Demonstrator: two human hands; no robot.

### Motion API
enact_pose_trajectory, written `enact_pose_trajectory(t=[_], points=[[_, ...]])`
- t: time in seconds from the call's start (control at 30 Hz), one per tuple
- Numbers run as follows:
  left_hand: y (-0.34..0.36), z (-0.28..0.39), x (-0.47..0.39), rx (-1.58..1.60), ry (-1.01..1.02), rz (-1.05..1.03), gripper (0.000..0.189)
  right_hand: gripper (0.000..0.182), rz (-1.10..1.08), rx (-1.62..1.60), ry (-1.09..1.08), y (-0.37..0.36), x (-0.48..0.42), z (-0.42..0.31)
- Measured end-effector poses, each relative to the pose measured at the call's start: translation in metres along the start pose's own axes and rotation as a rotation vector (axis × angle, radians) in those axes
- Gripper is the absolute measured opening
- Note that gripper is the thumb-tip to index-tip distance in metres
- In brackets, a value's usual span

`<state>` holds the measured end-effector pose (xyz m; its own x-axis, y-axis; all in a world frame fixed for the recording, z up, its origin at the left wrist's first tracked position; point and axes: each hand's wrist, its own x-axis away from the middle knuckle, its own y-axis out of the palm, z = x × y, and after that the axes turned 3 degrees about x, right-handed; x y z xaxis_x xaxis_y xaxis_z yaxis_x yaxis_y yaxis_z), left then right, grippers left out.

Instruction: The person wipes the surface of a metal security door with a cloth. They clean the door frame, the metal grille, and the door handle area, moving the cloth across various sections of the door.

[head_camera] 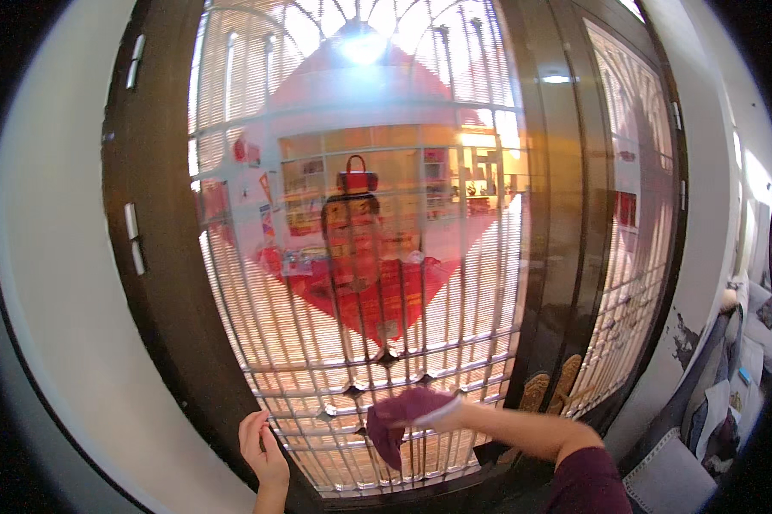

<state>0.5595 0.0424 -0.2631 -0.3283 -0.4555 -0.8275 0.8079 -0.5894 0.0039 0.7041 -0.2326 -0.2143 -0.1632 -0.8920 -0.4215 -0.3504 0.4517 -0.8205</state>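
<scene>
A maroon cloth (412, 408) is held by my right hand (447, 414) against or just before the lower part of a glass door pane (322, 321). The cloth covers most of the fingers, and one corner hangs down. My left hand (264, 446) is raised beside the dark door frame (167, 308), fingers loosely curled, with nothing visible in it. Whether its fingertips touch the frame cannot be told. Metal grille bars (360, 366) show through the pane. A large red diamond-shaped sheet (392, 308) fills its middle, overlaid by reflections of the room and a person.
Metal hinges (133, 238) line the frame's left side, next to a pale wall (52, 257). A narrower glazed panel (636, 160) stands right of the dark post. Two tan woven slipper-like things (537, 389) appear low beside it. Several fabrics (726, 398) are piled at far right.
</scene>
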Motion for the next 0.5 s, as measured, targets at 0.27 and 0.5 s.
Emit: enact_pose_trajectory(t=[0.27, 0.5], points=[[0.019, 0.011, -0.004, -0.001, -0.037, -0.007, 0.024, 0.034, 0.929, 1.125, -0.027, -0.279, -0.048, -0.074], [0.044, 0.020, 0.009, 0.000, -0.017, -0.057, 0.025, 0.023, 0.534, 1.337, 0.317, -0.138, 0.015, -0.023]])
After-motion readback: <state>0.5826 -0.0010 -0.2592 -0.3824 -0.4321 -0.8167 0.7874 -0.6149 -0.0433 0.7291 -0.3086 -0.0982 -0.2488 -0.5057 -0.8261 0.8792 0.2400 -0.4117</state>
